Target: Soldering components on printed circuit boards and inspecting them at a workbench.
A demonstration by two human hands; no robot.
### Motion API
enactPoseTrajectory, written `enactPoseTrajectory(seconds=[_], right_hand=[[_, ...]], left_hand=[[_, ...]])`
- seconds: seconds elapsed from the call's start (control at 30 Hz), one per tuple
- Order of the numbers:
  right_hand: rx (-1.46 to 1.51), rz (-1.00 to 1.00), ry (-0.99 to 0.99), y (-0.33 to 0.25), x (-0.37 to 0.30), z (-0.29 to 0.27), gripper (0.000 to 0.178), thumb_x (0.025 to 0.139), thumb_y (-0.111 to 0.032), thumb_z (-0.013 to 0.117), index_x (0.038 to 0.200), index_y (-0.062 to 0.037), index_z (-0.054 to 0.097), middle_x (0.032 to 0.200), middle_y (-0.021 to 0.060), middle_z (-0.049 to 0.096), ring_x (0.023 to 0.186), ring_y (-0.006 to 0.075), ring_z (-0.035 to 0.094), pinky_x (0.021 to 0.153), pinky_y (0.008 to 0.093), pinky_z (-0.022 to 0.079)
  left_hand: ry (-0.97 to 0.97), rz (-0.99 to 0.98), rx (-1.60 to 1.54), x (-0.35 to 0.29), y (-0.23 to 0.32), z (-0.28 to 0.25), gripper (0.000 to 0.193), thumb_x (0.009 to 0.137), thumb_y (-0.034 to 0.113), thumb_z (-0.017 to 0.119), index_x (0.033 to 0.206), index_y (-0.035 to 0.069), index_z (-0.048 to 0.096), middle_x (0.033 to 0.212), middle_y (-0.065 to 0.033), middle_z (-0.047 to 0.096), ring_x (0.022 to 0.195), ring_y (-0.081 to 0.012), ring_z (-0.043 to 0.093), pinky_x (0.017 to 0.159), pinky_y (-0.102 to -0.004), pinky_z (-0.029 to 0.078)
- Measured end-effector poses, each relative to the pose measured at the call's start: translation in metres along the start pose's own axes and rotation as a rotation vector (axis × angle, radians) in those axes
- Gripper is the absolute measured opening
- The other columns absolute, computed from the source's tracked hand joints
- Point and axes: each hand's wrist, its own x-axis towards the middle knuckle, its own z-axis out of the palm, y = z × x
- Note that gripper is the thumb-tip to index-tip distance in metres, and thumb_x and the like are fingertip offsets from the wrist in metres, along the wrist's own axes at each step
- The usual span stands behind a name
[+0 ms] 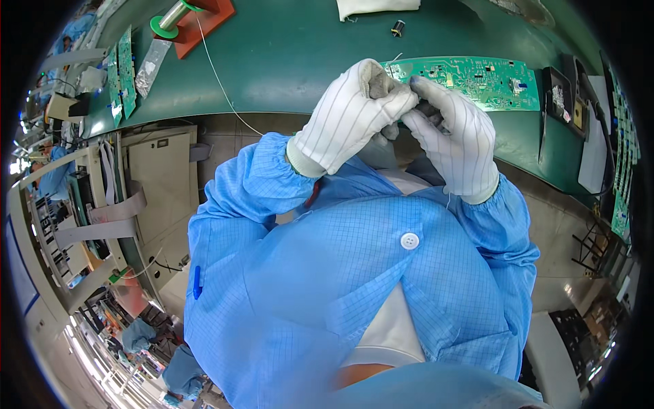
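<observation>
Both hands, in white striped gloves with greyish fingertips, meet at the table's near edge, just in front of a green circuit board (477, 78). My left hand (351, 112) is closed, thumb and fingers pinched together. My right hand (460, 140) is closed too, its fingertips against the left ones. Whatever sits between the fingers is too small or hidden to name. A thin pale wire end (396, 57) sticks up behind the left fingers, over the board's left corner. Beyond the board lies a small dark cylindrical part (398, 28).
A green-flanged spool (178, 19) on a red stand (211, 24) trails pale wire (218, 71) toward my left sleeve. Nearby lie more circuit boards (126, 68) and a clear bag (151, 67). Black holders (560, 99) stand right; white cloth (378, 7) lies at the far edge.
</observation>
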Motion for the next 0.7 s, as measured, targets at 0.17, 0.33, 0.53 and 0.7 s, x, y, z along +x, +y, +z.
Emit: enactPoseTrajectory(seconds=[0.17, 0.33, 0.53, 0.7], right_hand=[[0.036, 0.172, -0.072, -0.002, -0.005, -0.005, 0.035, 0.075, -0.011, 0.079, 0.108, -0.0058, 0.068, 0.088, 0.0069, 0.069, 0.068, 0.0179, 0.066, 0.061, 0.0268, 0.053], [0.104, 0.424, -0.091, 0.004, -0.003, -0.022, 0.028, 0.082, -0.01, 0.074, 0.107, -0.0009, 0.066, 0.088, 0.0056, 0.07, 0.072, 0.0109, 0.066, 0.063, 0.0243, 0.053], [0.705, 0.741, 0.044, 0.048, -0.009, -0.039, 0.034, 0.098, -0.014, 0.057, 0.123, 0.0089, 0.057, 0.098, 0.0179, 0.068, 0.081, 0.0184, 0.068, 0.074, 0.0275, 0.056], [0.808, 0.66, 0.088, 0.058, -0.018, -0.039, 0.038, 0.1, -0.018, 0.056, 0.126, 0.0092, 0.054, 0.103, 0.0207, 0.067, 0.083, 0.0213, 0.068, 0.075, 0.0309, 0.056]], left_hand=[[-0.036, -0.184, -0.171, 0.004, 0.004, 0.007, 0.04, 0.091, 0.036, 0.066, 0.102, -0.001, 0.056, 0.069, -0.0045, 0.059, 0.058, -0.0095, 0.058, 0.049, -0.0227, 0.046], [-0.055, -0.172, -0.148, 0.006, 0.008, 0.002, 0.042, 0.09, 0.036, 0.067, 0.104, -0.002, 0.057, 0.065, -0.0023, 0.055, 0.05, -0.008, 0.044, 0.043, -0.0246, 0.036], [0.402, 0.589, 1.071, 0.041, -0.049, -0.014, 0.056, 0.073, 0.058, 0.075, 0.099, 0.01, 0.066, 0.083, -0.0083, 0.061, 0.074, -0.0247, 0.064, 0.062, -0.0368, 0.055], [0.259, 0.342, 0.923, 0.044, -0.046, -0.011, 0.051, 0.076, 0.055, 0.074, 0.098, 0.009, 0.066, 0.093, -0.0134, 0.067, 0.081, -0.0307, 0.069, 0.069, -0.0365, 0.057]])
